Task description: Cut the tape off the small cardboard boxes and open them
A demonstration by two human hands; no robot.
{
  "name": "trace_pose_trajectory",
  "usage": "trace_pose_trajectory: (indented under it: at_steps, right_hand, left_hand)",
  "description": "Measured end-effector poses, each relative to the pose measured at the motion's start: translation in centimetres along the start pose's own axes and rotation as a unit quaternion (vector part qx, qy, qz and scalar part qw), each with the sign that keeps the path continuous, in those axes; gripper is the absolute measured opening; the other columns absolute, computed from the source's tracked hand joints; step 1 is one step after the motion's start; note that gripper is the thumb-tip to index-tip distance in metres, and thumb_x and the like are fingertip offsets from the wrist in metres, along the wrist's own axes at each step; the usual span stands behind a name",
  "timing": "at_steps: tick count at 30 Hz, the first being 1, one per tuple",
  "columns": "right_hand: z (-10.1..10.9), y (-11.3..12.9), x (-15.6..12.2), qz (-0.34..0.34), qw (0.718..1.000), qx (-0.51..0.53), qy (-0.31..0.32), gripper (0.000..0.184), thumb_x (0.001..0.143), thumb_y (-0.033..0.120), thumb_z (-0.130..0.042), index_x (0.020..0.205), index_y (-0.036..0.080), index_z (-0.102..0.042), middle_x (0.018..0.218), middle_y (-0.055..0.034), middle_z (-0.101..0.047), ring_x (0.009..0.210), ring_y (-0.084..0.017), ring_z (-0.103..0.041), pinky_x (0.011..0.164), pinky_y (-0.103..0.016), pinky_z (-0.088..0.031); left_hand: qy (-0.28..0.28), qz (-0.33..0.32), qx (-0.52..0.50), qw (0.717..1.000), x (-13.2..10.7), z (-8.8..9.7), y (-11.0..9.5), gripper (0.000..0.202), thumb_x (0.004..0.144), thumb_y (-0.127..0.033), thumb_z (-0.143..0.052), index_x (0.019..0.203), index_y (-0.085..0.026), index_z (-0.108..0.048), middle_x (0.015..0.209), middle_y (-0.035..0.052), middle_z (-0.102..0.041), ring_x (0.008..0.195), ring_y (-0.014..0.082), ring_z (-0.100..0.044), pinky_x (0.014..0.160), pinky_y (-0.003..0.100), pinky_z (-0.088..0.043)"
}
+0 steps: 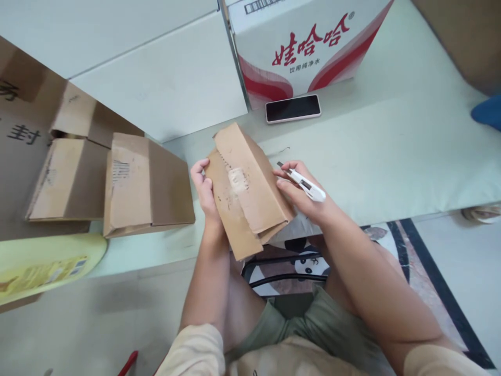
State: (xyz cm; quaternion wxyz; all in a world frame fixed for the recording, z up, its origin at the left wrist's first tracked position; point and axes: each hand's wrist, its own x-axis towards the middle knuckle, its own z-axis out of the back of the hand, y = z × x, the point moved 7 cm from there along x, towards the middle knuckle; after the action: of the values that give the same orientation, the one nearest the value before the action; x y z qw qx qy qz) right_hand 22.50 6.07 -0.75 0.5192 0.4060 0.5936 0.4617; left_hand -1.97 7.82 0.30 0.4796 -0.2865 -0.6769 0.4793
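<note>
A brown cardboard box [245, 183] is tilted between my hands over the table's front edge. Its near flap stands slightly raised, and a pale torn patch marks the middle of the seam. My left hand [205, 190] grips the box's left side, fingers curled at the edge. A white box cutter [307, 188] with its blade out lies in my right hand [301, 190], whose fingertips also touch the box's right side. Part of the right-hand grip is hidden under the cutter.
Several closed cardboard boxes [148, 183] stand at the left beside a large carton [15, 156]. A phone [293, 108] lies before a white and red carton [305, 52]. A yellow package [50, 263] sits at the lower left, a blue object [487, 112] at the right.
</note>
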Motion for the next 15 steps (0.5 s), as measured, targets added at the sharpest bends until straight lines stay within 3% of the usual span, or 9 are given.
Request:
trace_pose_trajectory:
  at_steps: [2,5,8,11,15]
  right_hand:
    - [0.1,-0.2,-0.1,-0.026,0.999,0.019,-0.005,0.044,0.080,0.051,-0.072,0.110,0.030,-0.049,0.139,-0.0106,-0.068,0.131,-0.027,-0.064,0.103,-0.048,-0.053]
    - [0.7,-0.8,0.2,-0.067,0.995,0.075,-0.029,0.046,0.077,0.052,-0.071,0.110,0.031,-0.046,0.134,-0.0066,-0.069,0.113,-0.024,-0.069,0.081,-0.038,-0.055]
    - [1.3,-0.4,0.9,-0.031,0.986,0.150,-0.064,0.050,0.073,0.052,-0.068,0.109,0.032,-0.041,0.129,-0.0040,-0.070,0.095,-0.021,-0.070,0.068,-0.033,-0.051]
    - [2.0,0.7,1.3,0.064,0.979,0.164,-0.104,0.048,0.076,0.054,-0.060,0.110,0.031,-0.035,0.138,-0.0060,-0.067,0.113,-0.025,-0.070,0.078,-0.038,-0.056]
    - [2.9,0.4,1.6,0.110,0.983,0.081,-0.125,0.044,0.086,0.050,-0.052,0.122,0.033,-0.034,0.151,-0.0071,-0.060,0.134,-0.026,-0.064,0.096,-0.047,-0.057]
  left_hand:
    - [-0.006,0.011,0.013,1.000,0.3,0.4,0.2,0.048,0.086,-0.065,-0.059,0.117,-0.029,-0.060,0.122,0.0064,-0.062,0.114,0.0248,-0.063,0.097,0.037,-0.055]
    - [-0.023,0.075,0.053,0.995,0.9,1.7,1.4,0.047,0.089,-0.068,-0.058,0.116,-0.030,-0.062,0.123,0.0059,-0.066,0.116,0.0251,-0.065,0.098,0.039,-0.056]
    - [0.001,0.167,0.062,0.984,0.8,2.0,3.2,0.042,0.088,-0.065,-0.069,0.109,-0.030,-0.068,0.110,0.0049,-0.072,0.099,0.0229,-0.070,0.084,0.037,-0.059]
    - [0.061,0.219,0.035,0.973,0.2,0.6,4.1,0.046,0.078,-0.063,-0.083,0.106,-0.028,-0.073,0.102,0.0057,-0.075,0.088,0.0222,-0.072,0.074,0.035,-0.060]
    - [0.140,0.214,-0.003,0.967,-0.4,-1.6,3.6,0.066,0.063,-0.070,-0.091,0.113,-0.030,-0.076,0.115,0.0079,-0.077,0.107,0.0295,-0.075,0.086,0.040,-0.064]
